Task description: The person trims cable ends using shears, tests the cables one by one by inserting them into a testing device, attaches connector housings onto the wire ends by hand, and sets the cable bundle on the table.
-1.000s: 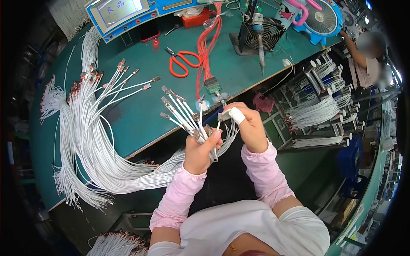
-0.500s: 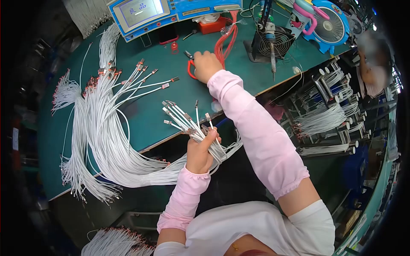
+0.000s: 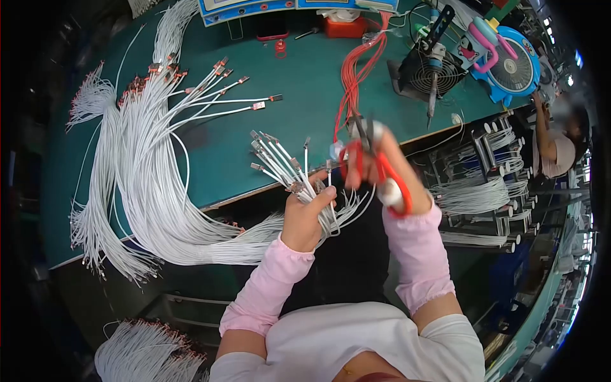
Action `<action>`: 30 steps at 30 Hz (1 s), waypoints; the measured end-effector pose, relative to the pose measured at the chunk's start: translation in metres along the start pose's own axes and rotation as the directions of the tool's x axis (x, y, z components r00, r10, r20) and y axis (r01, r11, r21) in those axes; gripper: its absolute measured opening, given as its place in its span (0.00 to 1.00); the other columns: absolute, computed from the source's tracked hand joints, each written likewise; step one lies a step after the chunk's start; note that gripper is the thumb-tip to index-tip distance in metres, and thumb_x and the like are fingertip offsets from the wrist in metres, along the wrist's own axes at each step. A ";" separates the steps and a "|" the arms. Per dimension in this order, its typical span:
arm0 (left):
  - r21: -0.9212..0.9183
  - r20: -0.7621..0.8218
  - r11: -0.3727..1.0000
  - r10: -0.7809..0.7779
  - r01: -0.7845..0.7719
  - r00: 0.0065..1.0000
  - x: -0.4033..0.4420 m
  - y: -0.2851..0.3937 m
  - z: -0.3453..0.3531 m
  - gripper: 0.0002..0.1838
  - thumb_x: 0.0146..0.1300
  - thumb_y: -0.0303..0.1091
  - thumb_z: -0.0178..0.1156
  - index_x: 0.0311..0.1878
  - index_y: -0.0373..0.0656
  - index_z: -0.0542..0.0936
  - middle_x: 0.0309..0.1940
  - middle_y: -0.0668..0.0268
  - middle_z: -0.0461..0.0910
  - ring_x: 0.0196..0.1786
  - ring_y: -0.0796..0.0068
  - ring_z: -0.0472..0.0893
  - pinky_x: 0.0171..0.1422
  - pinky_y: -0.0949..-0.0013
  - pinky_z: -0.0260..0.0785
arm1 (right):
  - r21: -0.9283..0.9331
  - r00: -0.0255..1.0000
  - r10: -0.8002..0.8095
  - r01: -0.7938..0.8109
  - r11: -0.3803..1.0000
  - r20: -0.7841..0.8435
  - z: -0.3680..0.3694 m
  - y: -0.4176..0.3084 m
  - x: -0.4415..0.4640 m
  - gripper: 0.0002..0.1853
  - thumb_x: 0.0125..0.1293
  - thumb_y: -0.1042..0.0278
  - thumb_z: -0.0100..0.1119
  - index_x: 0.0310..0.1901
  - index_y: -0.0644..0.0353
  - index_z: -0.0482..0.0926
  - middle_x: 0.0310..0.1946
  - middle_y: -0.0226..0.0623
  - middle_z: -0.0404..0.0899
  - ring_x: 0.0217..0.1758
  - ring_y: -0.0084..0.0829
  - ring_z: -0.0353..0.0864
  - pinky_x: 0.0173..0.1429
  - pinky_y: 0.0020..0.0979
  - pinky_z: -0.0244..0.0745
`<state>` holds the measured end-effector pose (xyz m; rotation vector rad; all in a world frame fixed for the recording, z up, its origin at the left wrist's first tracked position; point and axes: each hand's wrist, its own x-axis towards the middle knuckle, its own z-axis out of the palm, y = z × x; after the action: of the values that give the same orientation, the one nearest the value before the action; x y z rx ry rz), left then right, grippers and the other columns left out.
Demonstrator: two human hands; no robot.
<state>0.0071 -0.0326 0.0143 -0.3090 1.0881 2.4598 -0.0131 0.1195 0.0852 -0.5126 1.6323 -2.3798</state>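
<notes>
My left hand (image 3: pixel 304 219) is closed around a bunch of white cables (image 3: pixel 278 164) below the table's front edge. Their small metal connector ends fan out above my thumb, and loops of cable hang at the right of the fist. Just to the right, my right hand (image 3: pixel 401 164) holds red-handled scissors (image 3: pixel 384 167), blades pointing up and away from me; motion blurs both. A thick bundle of white cables (image 3: pixel 159 184) lies along the left of the table and runs toward my left hand.
On the green table (image 3: pixel 299 76) are red wires (image 3: pixel 356 70), a soldering iron (image 3: pixel 434 79), a blue fan (image 3: pixel 509 67) and a blue-framed device (image 3: pixel 254 7). Racks of white cables (image 3: pixel 471 194) stand at right, near another person (image 3: pixel 560 143). More cables (image 3: pixel 146 353) sit lower left.
My right hand has lifted the scissors off the table and brought them back toward me, right of my left hand. My left hand still grips the cables. The view has shifted slightly.
</notes>
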 end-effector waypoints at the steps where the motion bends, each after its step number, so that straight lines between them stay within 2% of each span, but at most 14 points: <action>1: -0.041 0.015 0.999 0.028 -0.028 0.999 0.001 0.000 0.002 0.18 0.54 0.23 0.56 0.49 0.34 0.68 0.31 0.66 0.72 0.31 0.78 0.72 0.37 0.76 0.65 | -0.012 0.998 -0.023 0.023 1.000 0.059 0.004 0.006 -0.012 0.25 0.58 0.59 0.53 0.53 0.64 0.61 0.35 0.32 0.68 0.35 0.20 0.69 0.40 0.21 0.66; 2: -0.079 0.029 0.996 0.054 -0.052 0.998 0.000 -0.001 0.004 0.18 0.53 0.24 0.57 0.49 0.33 0.69 0.30 0.67 0.73 0.30 0.80 0.72 0.37 0.77 0.64 | -0.061 0.987 0.160 -0.160 0.985 -0.009 0.008 0.003 -0.022 0.20 0.59 0.59 0.49 0.46 0.66 0.68 0.30 0.33 0.71 0.31 0.22 0.72 0.37 0.21 0.68; 4: -0.010 -0.019 0.998 0.067 -0.067 0.998 0.000 0.000 0.006 0.18 0.54 0.24 0.56 0.49 0.32 0.69 0.29 0.66 0.72 0.31 0.79 0.72 0.37 0.76 0.64 | -0.114 0.904 0.421 -0.428 0.897 -0.080 0.012 -0.006 -0.033 0.15 0.60 0.60 0.46 0.37 0.67 0.72 0.22 0.35 0.73 0.25 0.24 0.74 0.31 0.22 0.70; 5: 0.000 -0.009 0.998 0.065 -0.065 0.998 0.000 0.000 0.005 0.18 0.53 0.24 0.56 0.49 0.32 0.69 0.29 0.66 0.72 0.31 0.79 0.72 0.37 0.76 0.64 | -0.108 0.902 0.422 -0.430 0.896 -0.087 0.011 -0.004 -0.035 0.15 0.60 0.60 0.46 0.37 0.67 0.72 0.22 0.35 0.73 0.25 0.24 0.74 0.31 0.22 0.70; 7: 0.006 -0.005 0.998 0.062 -0.062 0.998 -0.002 0.002 0.007 0.19 0.53 0.24 0.57 0.49 0.32 0.69 0.28 0.66 0.72 0.31 0.79 0.72 0.38 0.75 0.64 | -0.098 0.871 0.466 -0.483 0.870 -0.156 0.011 -0.001 -0.037 0.14 0.60 0.63 0.44 0.31 0.68 0.72 0.20 0.38 0.74 0.20 0.27 0.74 0.27 0.23 0.71; 10: 0.019 -0.002 0.997 0.077 -0.077 0.997 -0.002 0.001 0.006 0.19 0.52 0.24 0.57 0.49 0.32 0.69 0.28 0.66 0.72 0.31 0.79 0.72 0.37 0.76 0.64 | -0.122 0.848 0.508 -0.525 0.842 -0.150 0.010 0.000 -0.035 0.14 0.59 0.64 0.44 0.28 0.68 0.73 0.19 0.39 0.75 0.21 0.27 0.75 0.28 0.23 0.70; 30: -0.015 0.024 0.998 0.061 -0.061 0.998 -0.003 -0.001 0.003 0.20 0.52 0.23 0.58 0.50 0.34 0.70 0.31 0.67 0.73 0.33 0.80 0.72 0.39 0.77 0.64 | -0.103 0.841 0.525 -0.538 0.837 -0.126 0.009 -0.003 -0.037 0.14 0.59 0.63 0.44 0.27 0.67 0.73 0.20 0.39 0.75 0.22 0.26 0.75 0.29 0.22 0.70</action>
<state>0.0097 -0.0305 0.0168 -0.2525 1.0860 2.5189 0.0246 0.1266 0.0849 0.0471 1.7035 -1.9082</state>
